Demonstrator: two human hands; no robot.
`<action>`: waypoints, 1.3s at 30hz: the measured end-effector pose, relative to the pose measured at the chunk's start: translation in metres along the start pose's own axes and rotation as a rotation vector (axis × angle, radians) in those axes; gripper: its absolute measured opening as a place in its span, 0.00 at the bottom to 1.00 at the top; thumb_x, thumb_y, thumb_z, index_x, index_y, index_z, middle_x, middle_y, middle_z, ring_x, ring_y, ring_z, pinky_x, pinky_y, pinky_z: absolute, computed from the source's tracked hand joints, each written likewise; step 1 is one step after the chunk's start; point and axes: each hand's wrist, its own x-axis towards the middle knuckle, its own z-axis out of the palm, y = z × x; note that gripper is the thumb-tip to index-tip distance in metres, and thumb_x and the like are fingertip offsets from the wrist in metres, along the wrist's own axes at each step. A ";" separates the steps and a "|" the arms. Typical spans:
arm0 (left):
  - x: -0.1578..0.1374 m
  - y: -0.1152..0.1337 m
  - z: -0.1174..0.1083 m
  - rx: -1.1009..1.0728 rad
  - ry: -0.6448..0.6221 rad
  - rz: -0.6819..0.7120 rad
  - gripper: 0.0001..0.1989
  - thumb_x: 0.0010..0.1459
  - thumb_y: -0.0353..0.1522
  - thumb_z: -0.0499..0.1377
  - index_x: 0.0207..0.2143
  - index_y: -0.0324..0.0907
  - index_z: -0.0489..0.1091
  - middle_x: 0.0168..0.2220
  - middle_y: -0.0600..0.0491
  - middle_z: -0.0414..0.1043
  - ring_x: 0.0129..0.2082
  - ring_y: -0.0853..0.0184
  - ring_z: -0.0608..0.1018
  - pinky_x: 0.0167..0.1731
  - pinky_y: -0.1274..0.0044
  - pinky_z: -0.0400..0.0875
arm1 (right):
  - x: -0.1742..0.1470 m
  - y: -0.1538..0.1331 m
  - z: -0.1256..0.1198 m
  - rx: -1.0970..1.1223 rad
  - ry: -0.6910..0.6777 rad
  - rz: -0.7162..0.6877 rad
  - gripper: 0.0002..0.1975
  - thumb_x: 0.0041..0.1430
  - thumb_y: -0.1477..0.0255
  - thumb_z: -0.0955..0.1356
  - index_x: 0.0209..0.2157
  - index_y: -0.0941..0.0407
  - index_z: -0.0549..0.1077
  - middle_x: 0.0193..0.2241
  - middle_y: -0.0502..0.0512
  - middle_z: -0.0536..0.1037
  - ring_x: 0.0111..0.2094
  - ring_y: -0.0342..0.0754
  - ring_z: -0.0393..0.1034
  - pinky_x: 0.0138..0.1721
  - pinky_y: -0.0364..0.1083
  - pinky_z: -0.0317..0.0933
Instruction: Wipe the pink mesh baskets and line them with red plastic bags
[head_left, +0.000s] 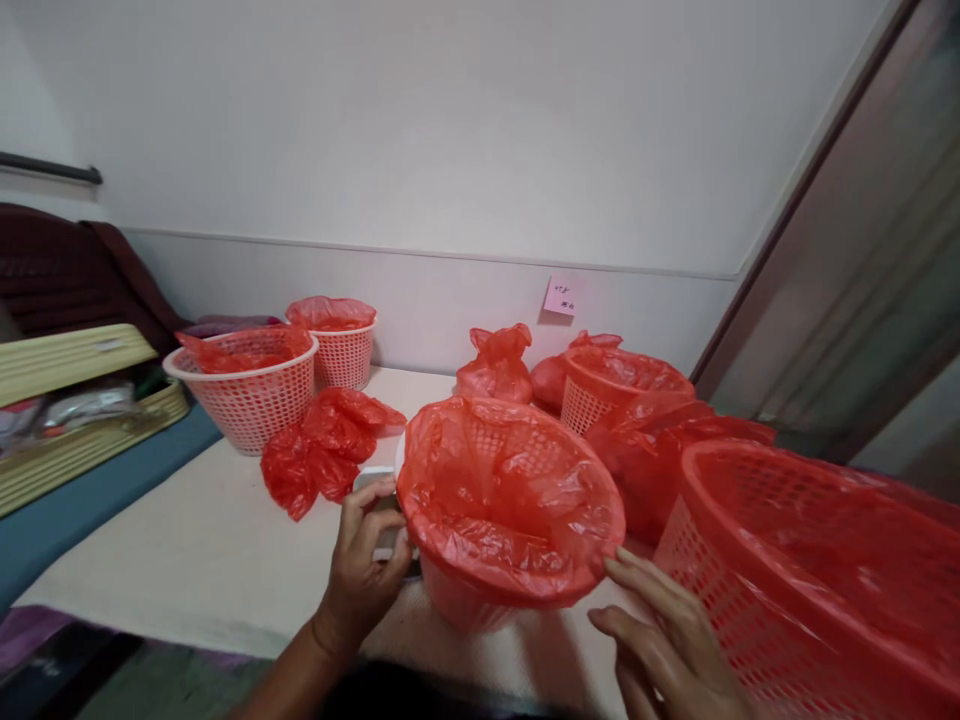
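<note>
Basket (465,600) w/ red bag (517,500) lining it, centre of table (195,550), tilted so mouth faces camera. Bag rim folded over basket edge all round.

Left hand (364,570): fingers (375,492) curled at left rim of bag, thumb and fingertips touching plastic fold there; looks like a light pinch on the edge, not a full clench. Small white-grey object (373,478) just behind those fingers, partly hidden, can't tell what.

Right hand (660,640): fingers (637,575) spread, loose, holding nothing. Index tip touching right rim of bag, other fingers below and apart from it.

Beyond left fingers: loose crumpled red bags (322,450) flat on table, near but not touching hand. Further back-left: wide pink basket (251,400) w/ red plastic inside, and smaller pink basket (341,355) lined w/ red bag just behind it, by wall.

Beyond right fingers: knotted red bag bundle (496,365), then another lined basket (600,390) at back-right. Big red basket (810,580) just beside right hand, close to camera, lined too, edge cut off by frame.

Pink sticky note (562,296) on wall above back baskets, writing too small to read. Yellow slatted crate (82,400) far left, off table, well apart from both hands.
</note>
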 end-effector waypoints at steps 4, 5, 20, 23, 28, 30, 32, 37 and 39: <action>0.000 0.007 0.002 -0.096 0.073 -0.281 0.02 0.57 0.29 0.57 0.31 0.44 0.68 0.42 0.50 0.67 0.46 0.63 0.72 0.47 0.65 0.69 | 0.016 -0.009 -0.006 -0.014 0.053 0.058 0.13 0.57 0.79 0.63 0.41 0.51 0.72 0.45 0.59 0.74 0.49 0.56 0.70 0.43 0.54 0.69; 0.004 0.007 0.002 -0.135 0.096 -0.362 0.03 0.59 0.31 0.56 0.31 0.43 0.67 0.40 0.50 0.68 0.43 0.64 0.74 0.45 0.66 0.71 | 0.021 -0.012 -0.003 -0.013 0.055 0.044 0.13 0.58 0.78 0.64 0.43 0.52 0.72 0.45 0.59 0.74 0.48 0.56 0.70 0.43 0.54 0.69; 0.096 -0.009 0.011 -0.267 -0.204 -0.919 0.18 0.49 0.42 0.66 0.24 0.41 0.62 0.17 0.64 0.60 0.13 0.77 0.63 0.12 0.83 0.57 | 0.033 -0.019 0.038 -0.097 0.005 -0.199 0.12 0.58 0.79 0.62 0.42 0.58 0.73 0.40 0.61 0.76 0.42 0.52 0.71 0.42 0.52 0.66; 0.095 -0.010 0.016 -0.210 -0.189 -0.904 0.12 0.53 0.34 0.65 0.28 0.40 0.62 0.19 0.65 0.59 0.15 0.78 0.62 0.14 0.84 0.57 | 0.030 -0.018 0.039 -0.136 -0.017 -0.212 0.14 0.58 0.79 0.62 0.44 0.59 0.72 0.41 0.62 0.76 0.43 0.53 0.71 0.42 0.53 0.66; 0.090 -0.012 0.018 -0.171 -0.157 -0.867 0.10 0.60 0.34 0.59 0.29 0.39 0.65 0.23 0.62 0.62 0.19 0.77 0.66 0.19 0.82 0.63 | 0.026 -0.013 0.043 -0.172 -0.012 -0.240 0.15 0.58 0.79 0.61 0.46 0.60 0.71 0.40 0.61 0.78 0.43 0.53 0.72 0.44 0.52 0.64; 0.088 -0.014 0.019 -0.161 -0.132 -0.855 0.11 0.61 0.36 0.58 0.28 0.38 0.65 0.23 0.61 0.63 0.20 0.76 0.67 0.21 0.81 0.65 | 0.027 -0.012 0.044 -0.191 -0.007 -0.254 0.16 0.58 0.79 0.61 0.46 0.60 0.71 0.40 0.60 0.78 0.43 0.53 0.72 0.44 0.52 0.63; 0.087 -0.016 0.020 -0.150 -0.109 -0.849 0.12 0.61 0.37 0.57 0.28 0.38 0.66 0.24 0.60 0.64 0.21 0.75 0.68 0.22 0.80 0.66 | 0.028 -0.012 0.045 -0.209 -0.003 -0.261 0.17 0.58 0.79 0.60 0.47 0.60 0.71 0.41 0.60 0.78 0.44 0.53 0.72 0.44 0.52 0.62; 0.090 -0.016 0.017 -0.166 -0.165 -0.892 0.13 0.62 0.38 0.56 0.30 0.38 0.67 0.23 0.60 0.64 0.19 0.76 0.66 0.20 0.81 0.64 | 0.028 -0.012 0.045 -0.231 0.003 -0.288 0.16 0.58 0.79 0.60 0.46 0.61 0.71 0.40 0.61 0.78 0.42 0.53 0.72 0.44 0.53 0.60; 0.094 -0.015 0.014 -0.186 -0.242 -0.919 0.15 0.63 0.41 0.54 0.31 0.38 0.67 0.21 0.61 0.63 0.17 0.77 0.65 0.17 0.82 0.63 | 0.028 -0.012 0.045 -0.231 -0.007 -0.291 0.17 0.57 0.79 0.60 0.46 0.62 0.71 0.40 0.62 0.78 0.42 0.54 0.72 0.44 0.53 0.59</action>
